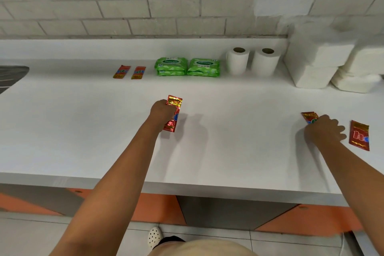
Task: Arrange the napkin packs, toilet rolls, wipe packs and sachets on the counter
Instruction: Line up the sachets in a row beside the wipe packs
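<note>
My left hand (161,110) grips a red foil sachet (174,110) above the middle of the white counter (83,131). My right hand (324,131) lies over another red sachet (308,117) on the counter, covering its near end; whether it grips it I cannot tell. A third red sachet (359,135) lies flat just right of that hand. Along the back stand two red sachets (121,71) (138,72), two stacks of green wipe packs (170,66) (203,67), two upright toilet rolls (238,60) (266,62) and white napkin packs (315,62) stacked at the right.
A grey brick wall (145,6) backs the counter. A dark sink edge (12,75) shows at the far left. Orange and grey cabinet fronts (155,208) run below the counter's front edge, above a tiled floor.
</note>
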The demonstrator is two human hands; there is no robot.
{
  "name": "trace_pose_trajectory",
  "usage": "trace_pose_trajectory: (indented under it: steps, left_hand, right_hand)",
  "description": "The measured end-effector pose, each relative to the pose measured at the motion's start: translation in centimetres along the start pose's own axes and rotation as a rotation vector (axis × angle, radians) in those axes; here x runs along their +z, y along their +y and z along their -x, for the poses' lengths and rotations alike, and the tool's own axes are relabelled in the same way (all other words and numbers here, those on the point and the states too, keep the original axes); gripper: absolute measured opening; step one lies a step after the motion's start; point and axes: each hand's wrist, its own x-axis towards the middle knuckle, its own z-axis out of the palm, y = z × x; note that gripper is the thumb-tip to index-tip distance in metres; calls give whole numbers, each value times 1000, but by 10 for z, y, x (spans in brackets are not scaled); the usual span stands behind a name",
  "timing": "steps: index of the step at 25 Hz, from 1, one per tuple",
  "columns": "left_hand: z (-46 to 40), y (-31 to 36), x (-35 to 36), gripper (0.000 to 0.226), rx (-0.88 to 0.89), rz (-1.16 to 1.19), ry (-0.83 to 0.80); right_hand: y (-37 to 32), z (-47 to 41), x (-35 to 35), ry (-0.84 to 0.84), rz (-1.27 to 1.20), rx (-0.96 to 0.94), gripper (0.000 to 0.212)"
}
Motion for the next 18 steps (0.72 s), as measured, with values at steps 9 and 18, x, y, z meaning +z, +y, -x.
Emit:
trace_pose_trajectory:
  steps: [9, 18]
  left_hand:
    - [-7, 8, -3, 12, -14, -18, 17]
    - [-41, 9, -43, 58, 24, 102, 16]
  right_hand:
    - [-26, 1, -4, -130, -179, -143, 35]
    - [-155, 68, -6, -224, -520, -423, 37]
